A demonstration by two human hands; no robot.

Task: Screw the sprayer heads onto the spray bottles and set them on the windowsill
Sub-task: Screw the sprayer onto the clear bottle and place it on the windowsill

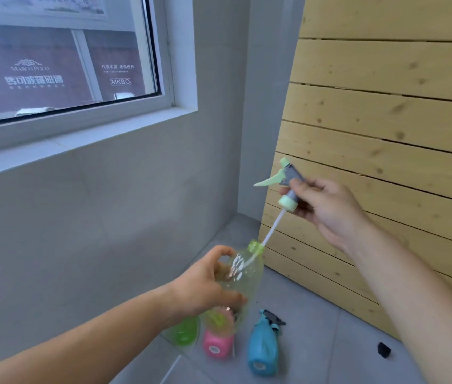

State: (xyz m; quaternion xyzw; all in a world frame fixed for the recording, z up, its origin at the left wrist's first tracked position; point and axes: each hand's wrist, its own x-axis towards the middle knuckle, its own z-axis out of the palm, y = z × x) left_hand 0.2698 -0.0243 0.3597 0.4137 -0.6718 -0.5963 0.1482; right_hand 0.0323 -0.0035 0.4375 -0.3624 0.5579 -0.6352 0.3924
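Note:
My left hand [205, 286] grips a clear light-green spray bottle [247, 275], tilted with its open neck up and to the right. My right hand [327, 209] holds a green-and-grey sprayer head [288, 184] above and right of the neck. The head's white dip tube [270, 231] slants down into the bottle's mouth, and the head's collar is well apart from the neck. The white windowsill [80, 139] runs along the upper left below the window.
On the grey floor below my left hand lie a green bottle [183, 332], a pink bottle [217, 346] and a blue spray bottle [263, 347] with a dark sprayer head. A small black piece [384, 349] lies at right. A slatted wooden panel [385, 134] leans against the wall on the right.

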